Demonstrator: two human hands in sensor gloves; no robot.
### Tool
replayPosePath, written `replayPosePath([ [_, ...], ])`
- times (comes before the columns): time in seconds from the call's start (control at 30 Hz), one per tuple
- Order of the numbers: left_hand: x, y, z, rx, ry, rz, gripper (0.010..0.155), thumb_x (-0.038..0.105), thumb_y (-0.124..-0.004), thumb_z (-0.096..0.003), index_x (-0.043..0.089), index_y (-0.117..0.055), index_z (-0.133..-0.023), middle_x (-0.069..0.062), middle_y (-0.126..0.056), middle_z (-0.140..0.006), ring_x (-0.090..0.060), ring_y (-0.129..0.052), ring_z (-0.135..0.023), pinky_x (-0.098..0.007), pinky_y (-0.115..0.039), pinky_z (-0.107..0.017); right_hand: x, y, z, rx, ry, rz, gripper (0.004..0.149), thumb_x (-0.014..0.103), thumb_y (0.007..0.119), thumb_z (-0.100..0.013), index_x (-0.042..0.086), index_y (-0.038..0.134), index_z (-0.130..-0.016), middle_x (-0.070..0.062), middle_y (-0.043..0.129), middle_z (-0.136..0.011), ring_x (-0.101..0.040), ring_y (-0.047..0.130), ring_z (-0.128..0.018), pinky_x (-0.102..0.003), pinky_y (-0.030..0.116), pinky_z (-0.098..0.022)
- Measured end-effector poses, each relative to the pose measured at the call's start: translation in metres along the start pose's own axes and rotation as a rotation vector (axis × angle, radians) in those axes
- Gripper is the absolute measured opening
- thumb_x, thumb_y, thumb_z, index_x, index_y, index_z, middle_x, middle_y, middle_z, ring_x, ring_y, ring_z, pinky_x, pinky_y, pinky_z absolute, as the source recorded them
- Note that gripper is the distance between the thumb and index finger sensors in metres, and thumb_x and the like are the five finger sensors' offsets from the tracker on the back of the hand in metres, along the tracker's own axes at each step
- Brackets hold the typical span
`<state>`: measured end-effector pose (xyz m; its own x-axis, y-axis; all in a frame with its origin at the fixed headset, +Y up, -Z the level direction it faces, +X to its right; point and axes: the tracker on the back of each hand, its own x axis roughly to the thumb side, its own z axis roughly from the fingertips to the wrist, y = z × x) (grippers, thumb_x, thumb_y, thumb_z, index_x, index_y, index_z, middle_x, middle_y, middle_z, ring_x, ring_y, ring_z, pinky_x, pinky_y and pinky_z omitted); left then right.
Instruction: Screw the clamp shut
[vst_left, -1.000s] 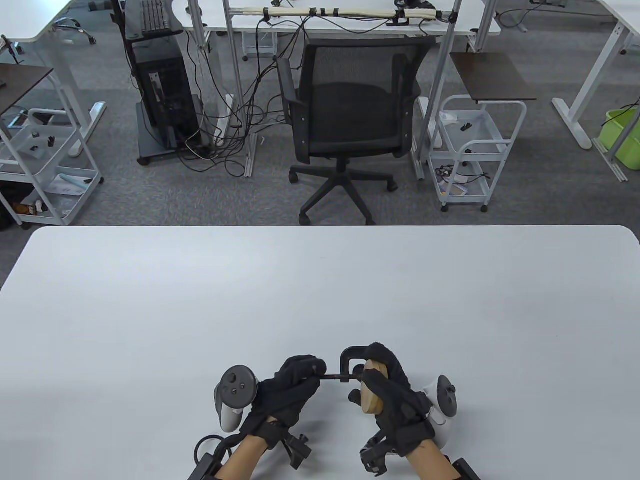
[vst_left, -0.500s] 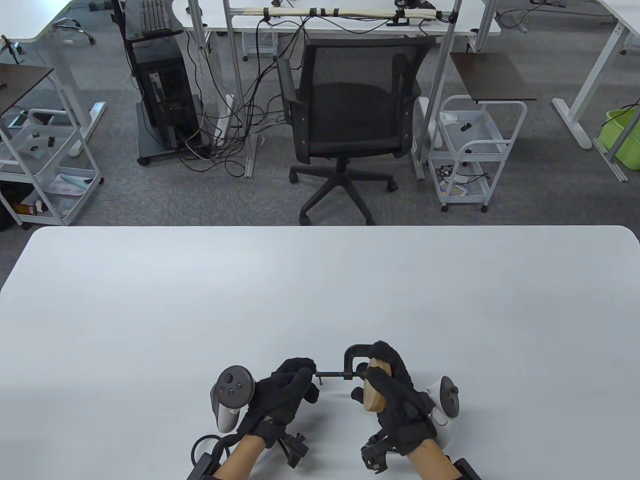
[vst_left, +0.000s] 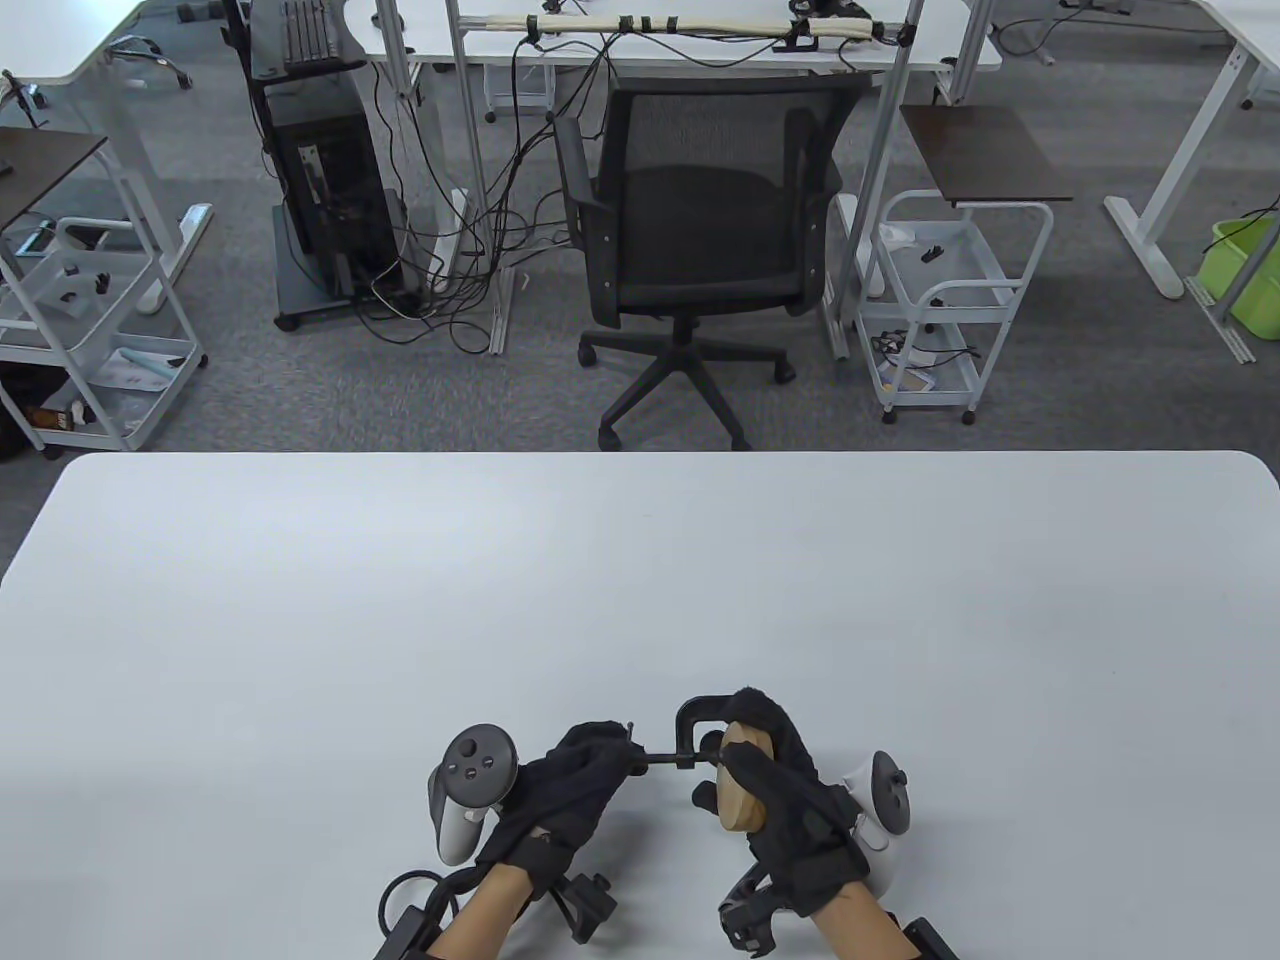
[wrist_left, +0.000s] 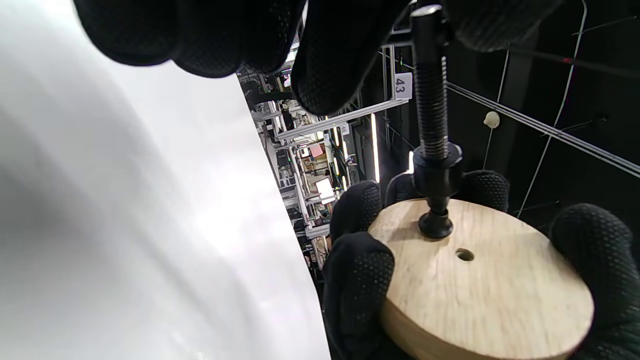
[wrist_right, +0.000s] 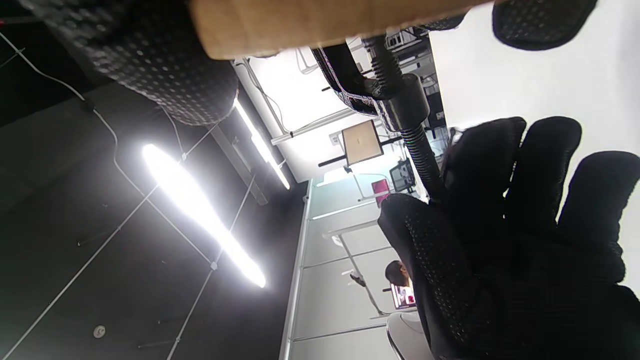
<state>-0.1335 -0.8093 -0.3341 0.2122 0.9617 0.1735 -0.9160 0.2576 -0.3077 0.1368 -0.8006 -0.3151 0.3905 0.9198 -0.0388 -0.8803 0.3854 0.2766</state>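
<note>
A: What has the left hand (vst_left: 575, 785) got?
B: Its fingers (wrist_left: 340, 55) are closed round the outer end of the screw (wrist_left: 430, 107), at the small cross-pin.

A: And the right hand (vst_left: 790, 790)?
B: It grips a wood disc (vst_left: 740, 785) on edge, thumb on one side, fingers (wrist_left: 357, 280) round the rim. The clamp (vst_left: 700, 730) sits over the disc's top.

A: Where does the screw end?
B: Its pad (wrist_left: 436, 225) touches the flat face of the disc, just beside a small hole (wrist_left: 465, 255). Bare thread shows between the clamp's nut and the left hand.

A: Where is all this?
B: Near the front edge of the white surface (vst_left: 640, 580), about the middle, held between both hands. A tracker (vst_left: 465, 790) sits on the left hand
</note>
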Motion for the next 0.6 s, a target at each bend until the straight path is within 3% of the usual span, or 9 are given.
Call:
replayPosePath([
  [0.13, 0.005, 0.000, 0.000, 0.007, -0.039, 0.004, 0.058, 0.050, -0.073, -0.0545, 0.021, -0.068, -0.104, -0.023, -0.052, -0.111, -0.049, -0.061, -0.095, -0.061, -0.068, -0.061, 0.000, 0.000, 0.000, -0.005, 0.001, 0.001, 0.072, 0.053, 0.089, -0.050, 0.022, 0.056, -0.105, 0.004, 0.042, -0.113, -0.054, 0.048, -0.092, -0.069, 0.065, -0.051],
  [0.3, 0.017, 0.003, 0.002, 0.061, -0.148, -0.052, 0.046, 0.036, -0.081, -0.0506, 0.028, -0.077, -0.096, -0.018, -0.056, -0.111, -0.046, -0.063, -0.096, -0.061, -0.068, -0.062, 0.000, 0.000, 0.000, -0.013, 0.002, -0.003, 0.072, 0.052, 0.089, -0.050, 0.022, 0.055, -0.105, 0.004, 0.042, -0.113, -0.054, 0.048, -0.092, -0.070, 0.065, -0.051],
  [0.6, 0.021, 0.003, 0.003, 0.070, -0.180, -0.058, 0.045, 0.034, -0.082, -0.0489, 0.029, -0.080, -0.093, -0.017, -0.061, -0.109, -0.045, -0.066, -0.096, -0.061, -0.069, -0.062, 0.001, -0.001, 0.000, -0.014, -0.005, 0.013, 0.072, 0.052, 0.090, -0.049, 0.021, 0.056, -0.105, 0.004, 0.043, -0.113, -0.054, 0.049, -0.092, -0.070, 0.065, -0.051],
])
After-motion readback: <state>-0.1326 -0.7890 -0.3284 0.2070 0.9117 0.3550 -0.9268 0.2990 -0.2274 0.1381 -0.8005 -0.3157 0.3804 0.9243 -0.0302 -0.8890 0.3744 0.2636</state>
